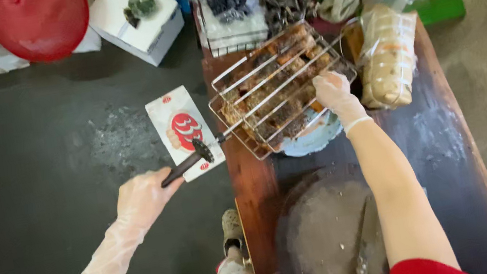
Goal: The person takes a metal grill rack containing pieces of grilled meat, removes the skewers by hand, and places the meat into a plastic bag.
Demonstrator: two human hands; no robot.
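Left hand [144, 198] grips grill basket [278, 89] handle; right hand [334, 93] presses flat on mesh. Keep basket level over bowl [312, 139].

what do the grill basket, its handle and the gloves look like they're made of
Grill basket: bare metal wire, pale and shiny. Its handle in the left hand: matte black, probably plastic or rubber. Gloves, seen on the right hand: thin translucent plastic film, crinkled.
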